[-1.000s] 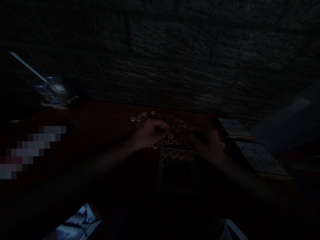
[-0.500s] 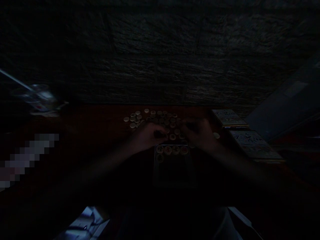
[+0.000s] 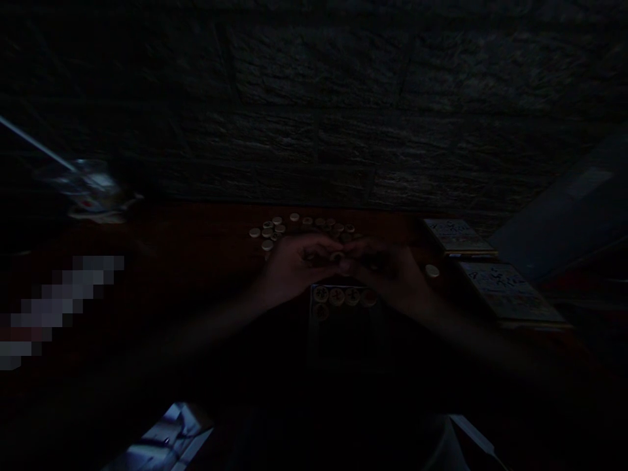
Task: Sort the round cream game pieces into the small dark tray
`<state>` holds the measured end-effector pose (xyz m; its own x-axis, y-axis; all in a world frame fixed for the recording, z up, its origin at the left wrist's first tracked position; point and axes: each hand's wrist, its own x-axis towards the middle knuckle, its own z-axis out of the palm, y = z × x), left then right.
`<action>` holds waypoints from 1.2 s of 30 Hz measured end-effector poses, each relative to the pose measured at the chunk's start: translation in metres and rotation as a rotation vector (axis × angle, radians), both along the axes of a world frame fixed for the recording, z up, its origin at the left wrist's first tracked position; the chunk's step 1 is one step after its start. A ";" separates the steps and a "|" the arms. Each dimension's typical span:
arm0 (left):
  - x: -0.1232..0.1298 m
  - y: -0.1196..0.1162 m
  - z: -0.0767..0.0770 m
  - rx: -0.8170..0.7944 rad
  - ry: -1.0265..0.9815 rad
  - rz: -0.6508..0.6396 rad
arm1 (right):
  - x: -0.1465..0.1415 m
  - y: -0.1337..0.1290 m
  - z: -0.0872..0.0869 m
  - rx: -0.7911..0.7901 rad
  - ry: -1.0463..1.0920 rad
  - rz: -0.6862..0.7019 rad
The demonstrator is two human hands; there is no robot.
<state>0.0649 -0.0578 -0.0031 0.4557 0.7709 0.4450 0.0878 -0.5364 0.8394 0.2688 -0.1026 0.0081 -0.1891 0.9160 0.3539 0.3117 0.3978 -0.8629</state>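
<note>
The scene is very dark. My left hand (image 3: 289,265) and my right hand (image 3: 392,271) meet fingertip to fingertip over a spread of round pieces (image 3: 267,233). Both hands are closed in a pinch; what lies between the fingertips is too dark to make out. Just below them is a shallow tray (image 3: 313,347), with a row of marked round pieces (image 3: 336,296) along its far edge and one more piece (image 3: 320,312) under the row's left end. A lone piece (image 3: 432,271) lies to the right of my right hand.
Two flat printed boxes or books (image 3: 458,237) (image 3: 513,294) lie at the right. On the left stands a clear cup (image 3: 95,186) with a straw. A stone wall (image 3: 343,131) rises behind the table.
My hands have come together; the left moved right and now touches the right at the fingertips. The view has shifted slightly. The row in the tray looks the same.
</note>
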 end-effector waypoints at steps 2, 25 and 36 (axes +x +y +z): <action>0.001 -0.003 0.000 -0.003 -0.018 -0.025 | -0.002 0.000 -0.001 -0.072 0.110 0.010; 0.001 -0.006 0.004 -0.041 -0.023 -0.050 | -0.001 0.002 0.002 -0.215 0.200 -0.014; 0.001 -0.006 0.003 -0.004 -0.017 -0.054 | -0.003 -0.002 0.007 -0.207 0.168 0.007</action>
<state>0.0659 -0.0640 0.0004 0.4892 0.7471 0.4499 0.0448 -0.5367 0.8426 0.2655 -0.1050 0.0147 -0.1501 0.9710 0.1861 0.1554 0.2090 -0.9655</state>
